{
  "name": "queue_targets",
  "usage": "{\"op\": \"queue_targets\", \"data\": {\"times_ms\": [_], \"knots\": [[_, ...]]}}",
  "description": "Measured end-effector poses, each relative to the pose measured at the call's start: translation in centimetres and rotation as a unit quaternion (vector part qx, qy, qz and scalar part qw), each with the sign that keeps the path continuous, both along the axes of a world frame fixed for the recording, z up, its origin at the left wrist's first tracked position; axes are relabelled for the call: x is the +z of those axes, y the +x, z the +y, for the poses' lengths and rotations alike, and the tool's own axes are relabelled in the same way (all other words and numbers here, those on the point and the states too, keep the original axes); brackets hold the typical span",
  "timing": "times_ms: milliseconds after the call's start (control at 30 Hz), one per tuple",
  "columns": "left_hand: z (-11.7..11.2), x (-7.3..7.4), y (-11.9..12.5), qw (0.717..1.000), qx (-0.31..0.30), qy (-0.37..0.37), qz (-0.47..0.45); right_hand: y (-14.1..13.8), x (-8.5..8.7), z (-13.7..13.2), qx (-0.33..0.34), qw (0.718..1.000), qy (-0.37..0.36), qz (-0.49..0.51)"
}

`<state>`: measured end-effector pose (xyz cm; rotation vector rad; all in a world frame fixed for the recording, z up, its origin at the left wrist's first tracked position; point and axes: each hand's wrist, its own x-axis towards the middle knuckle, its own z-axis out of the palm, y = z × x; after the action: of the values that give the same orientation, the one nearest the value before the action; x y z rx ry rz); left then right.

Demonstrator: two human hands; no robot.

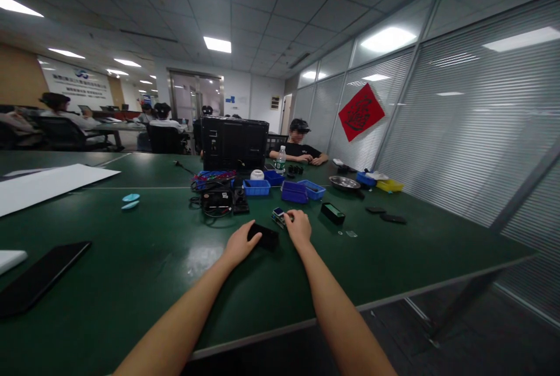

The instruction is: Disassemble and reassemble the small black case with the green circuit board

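My left hand [241, 243] grips a black rectangular case [266, 237] by its left end, low over the green table. Just to the right, my right hand [299, 226] has its fingers closed on a small circuit board with a screen [279, 213]. The fingers cover the board's right side. Beyond my right hand stands a second black box [333, 213] with a greenish inside. A small ring [340, 233] and a clear flat piece [352, 234] lie in front of that box.
Blue bins [256, 187], a black camera-like device [240, 201], cables and a monitor [235, 143] stand behind my hands. Dark flat pieces [394, 219] and a metal pan [345, 183] lie to the right. A person [301, 145] sits across the table [144, 282].
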<state>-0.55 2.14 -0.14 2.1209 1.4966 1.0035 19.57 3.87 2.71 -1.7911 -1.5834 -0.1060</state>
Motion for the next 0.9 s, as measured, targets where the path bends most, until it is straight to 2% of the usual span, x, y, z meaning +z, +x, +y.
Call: {"op": "queue_targets", "data": {"times_ms": [133,233,400,567,767,900], "knots": [[0.5,-0.4,0.2,1.000,-0.011,0.023,-0.013,1.0,-1.2,0.9,0.009,0.998,-0.048,-0.033],[0.9,-0.8,-0.1,0.999,-0.017,0.046,-0.023,1.1,-1.8,1.5,0.027,0.996,-0.085,-0.012],[1.4,-1.0,-0.9,0.997,-0.010,0.042,-0.064,1.9,-1.7,1.9,-0.016,0.992,-0.113,0.045],[1.3,-0.9,-1.1,0.996,-0.012,0.009,-0.091,2.7,-1.4,1.6,-0.063,0.994,-0.083,0.011],[0.8,-0.6,-1.1,0.996,-0.036,-0.018,-0.081,2.3,-1.8,1.5,-0.052,0.994,-0.097,-0.019],[0.9,-0.7,-1.1,0.997,-0.040,-0.010,-0.070,2.6,-1.9,2.0,-0.034,0.994,-0.098,0.041]]}}
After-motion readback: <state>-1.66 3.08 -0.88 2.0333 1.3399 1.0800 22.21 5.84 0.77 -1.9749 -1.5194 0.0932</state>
